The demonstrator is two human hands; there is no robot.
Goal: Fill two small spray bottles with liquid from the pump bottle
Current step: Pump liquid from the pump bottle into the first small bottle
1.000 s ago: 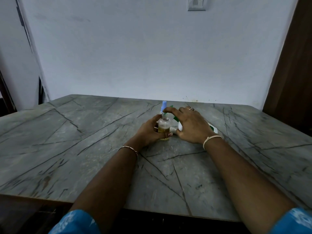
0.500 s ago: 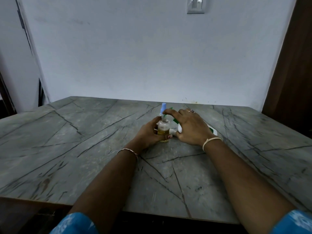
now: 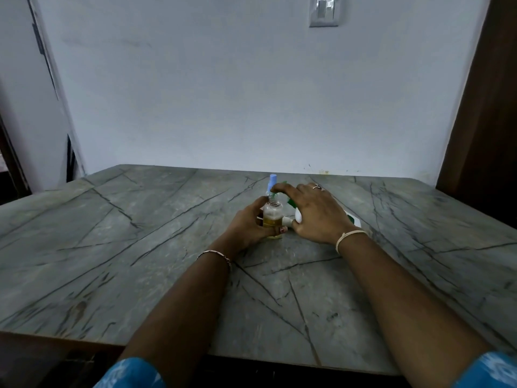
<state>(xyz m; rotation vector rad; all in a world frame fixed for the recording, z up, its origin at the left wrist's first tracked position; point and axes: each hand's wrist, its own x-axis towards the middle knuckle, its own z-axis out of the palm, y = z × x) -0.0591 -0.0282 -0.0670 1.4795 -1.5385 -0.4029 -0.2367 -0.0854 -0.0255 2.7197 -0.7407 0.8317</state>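
Your left hand wraps the clear bottle, thumb at the front near its base and fingers curled round the far side. The bottle stands upright on the table, its long axis vertical and its bare, ribbed neck pointing up, uncapped. It is a small see-through cylinder with rounded shoulders, amber liquid filling its lower part.

Just right of the bottle, your right hand arches over the pump bottle and clasps it, thumb tucked under its white head. The index finger stretches out to just above the clear bottle's neck. The pump bottle lies on its side, long axis running right and slightly away from the clear bottle, its white nozzle aimed at the clear bottle's flank. It is smooth white plastic with green patches, and your hand hides most of it.

Directly behind the clear bottle stands a second bottle. Only its pale blue cap and a little of the clear body below it show above the neck.

A thin metal bangle circles your left wrist, a pale cord your right, and a ring sits on a right finger.

The tabletop is grey, stone-patterned and crossed by dark veins. Beyond the bottle rises a plain pale wall, with a switch high above and to the right.
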